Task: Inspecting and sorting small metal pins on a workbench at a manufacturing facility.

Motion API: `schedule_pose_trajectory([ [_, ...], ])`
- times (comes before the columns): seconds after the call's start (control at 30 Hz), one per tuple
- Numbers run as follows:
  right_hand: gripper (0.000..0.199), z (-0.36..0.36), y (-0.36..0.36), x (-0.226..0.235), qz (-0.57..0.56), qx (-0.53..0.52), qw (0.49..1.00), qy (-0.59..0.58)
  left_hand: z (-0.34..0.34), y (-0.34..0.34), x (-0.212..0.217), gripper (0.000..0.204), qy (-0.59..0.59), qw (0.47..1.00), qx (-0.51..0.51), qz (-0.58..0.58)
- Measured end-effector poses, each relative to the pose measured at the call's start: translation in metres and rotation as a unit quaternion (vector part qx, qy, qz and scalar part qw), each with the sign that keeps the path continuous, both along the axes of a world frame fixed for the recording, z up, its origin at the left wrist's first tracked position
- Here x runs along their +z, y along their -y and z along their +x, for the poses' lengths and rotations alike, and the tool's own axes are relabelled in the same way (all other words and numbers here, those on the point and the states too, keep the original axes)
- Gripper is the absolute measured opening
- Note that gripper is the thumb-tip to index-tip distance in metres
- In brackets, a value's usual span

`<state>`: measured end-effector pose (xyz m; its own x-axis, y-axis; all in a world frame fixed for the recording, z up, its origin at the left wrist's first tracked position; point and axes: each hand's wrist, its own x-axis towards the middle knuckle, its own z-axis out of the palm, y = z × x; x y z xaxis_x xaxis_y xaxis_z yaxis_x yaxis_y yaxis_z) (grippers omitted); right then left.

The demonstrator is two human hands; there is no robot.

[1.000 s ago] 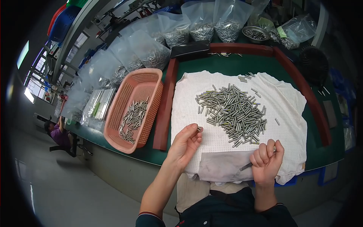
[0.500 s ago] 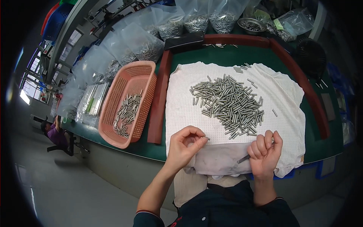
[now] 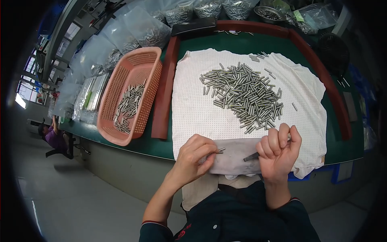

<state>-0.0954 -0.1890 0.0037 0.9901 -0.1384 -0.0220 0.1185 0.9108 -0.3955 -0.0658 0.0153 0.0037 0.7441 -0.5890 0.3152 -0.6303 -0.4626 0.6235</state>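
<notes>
My left hand (image 3: 193, 158) is closed, with a couple of small metal pins (image 3: 220, 151) poking out past its fingertips. It hovers by the near edge of a white dotted cloth (image 3: 191, 109), over a greyish folded cloth (image 3: 234, 151). My right hand (image 3: 281, 151) is curled round a dark, flat, strip-like tool (image 3: 251, 157) whose end points left. Something small may sit between its thumb and forefinger, too hidden to name. Beyond both hands a heap of metal pins (image 3: 246, 99) lies on the white cloth, with a few loose pins around it.
A pink plastic basket (image 3: 150, 107) holding more pins stands at left. Dark red wooden bars (image 3: 164, 101) border the green tabletop (image 3: 201, 42). Clear bags of metal parts (image 3: 153, 34) line the back and left. A metal bowl (image 3: 269, 14) stands at the back; a person (image 3: 56, 137) sits far left.
My left hand has turned over, its back now facing up, and the pins show at its fingertips. My right hand keeps the dark tool. The whole view has shifted slightly.
</notes>
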Motion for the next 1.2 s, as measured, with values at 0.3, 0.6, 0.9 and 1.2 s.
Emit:
schedule_pose_trajectory([
  [0.3, 0.036, 0.015, -0.042, -0.004, -0.073, -0.052, 0.994, 0.061, -0.002, 0.006, -0.006, 0.019, 0.012, 0.999, 0.030, 0.003],
  [0.6, 0.033, 0.019, -0.054, -0.014, -0.112, -0.075, 0.989, 0.056, -0.002, 0.005, -0.012, 0.016, 0.011, 0.999, 0.049, -0.020],
  [0.9, 0.034, 0.019, -0.054, -0.014, -0.098, -0.079, 0.990, 0.062, -0.001, 0.004, -0.013, 0.020, -0.013, 0.998, 0.051, -0.030],
  [1.2, 0.039, 0.017, -0.060, -0.018, -0.148, -0.085, 0.983, 0.068, 0.002, 0.004, -0.014, 0.016, -0.035, 0.998, 0.039, -0.037],
])
